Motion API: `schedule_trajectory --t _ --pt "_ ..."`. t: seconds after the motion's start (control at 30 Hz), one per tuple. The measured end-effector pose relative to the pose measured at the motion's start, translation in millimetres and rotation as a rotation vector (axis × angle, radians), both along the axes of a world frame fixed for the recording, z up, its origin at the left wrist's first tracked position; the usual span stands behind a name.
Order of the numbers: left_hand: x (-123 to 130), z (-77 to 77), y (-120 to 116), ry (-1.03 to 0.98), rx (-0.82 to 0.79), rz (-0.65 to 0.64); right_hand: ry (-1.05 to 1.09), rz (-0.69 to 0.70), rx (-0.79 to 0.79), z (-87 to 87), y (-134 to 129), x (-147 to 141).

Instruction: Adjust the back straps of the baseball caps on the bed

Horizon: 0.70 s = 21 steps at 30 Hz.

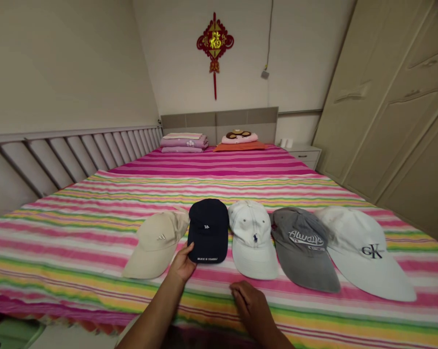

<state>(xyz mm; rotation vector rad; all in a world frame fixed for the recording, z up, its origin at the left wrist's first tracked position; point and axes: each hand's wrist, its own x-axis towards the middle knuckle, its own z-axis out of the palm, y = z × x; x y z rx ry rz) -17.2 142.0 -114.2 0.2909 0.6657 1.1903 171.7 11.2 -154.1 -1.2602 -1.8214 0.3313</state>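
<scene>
Several caps lie in a row across the striped bedspread. My left hand (184, 261) grips the left edge of the brim of the navy cap (208, 230), thumb on top. Left of it is a beige cap (156, 245). To its right are a white cap with a small dark emblem (254, 240), a grey cap with "Always" lettering (306, 247) and a large white cap with dark letters (367, 252). My right hand (250, 300) is over the bedspread in front of the white emblem cap, its fingers curled, touching no cap; whether they hold anything is hidden.
The bed (113, 203) has a slatted rail (88, 150) on the left. Folded purple bedding (184, 143) and a pink and orange stack (239, 140) lie by the headboard (233, 121). A nightstand (306, 155) and wardrobe (379, 106) stand at right.
</scene>
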Motion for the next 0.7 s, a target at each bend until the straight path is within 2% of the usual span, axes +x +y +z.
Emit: schedule_trajectory --t 0.27,0.43,0.6,0.7 --pt "-8 1.9 -7 0.089 -0.004 -0.031 -0.035 -0.004 0.042 -1.2 -2 0" --pt "-10 4.1 -12 0.211 0.027 -0.052 -0.055 -0.008 0.065 -0.9 -1 0" --pt "-13 4.0 -21 0.447 0.11 -0.058 -0.066 -0.016 0.086 -1.2 -1 0" --pt "-18 0.6 -21 0.679 0.19 0.038 -0.075 -0.015 0.092 -0.2 -2 0"
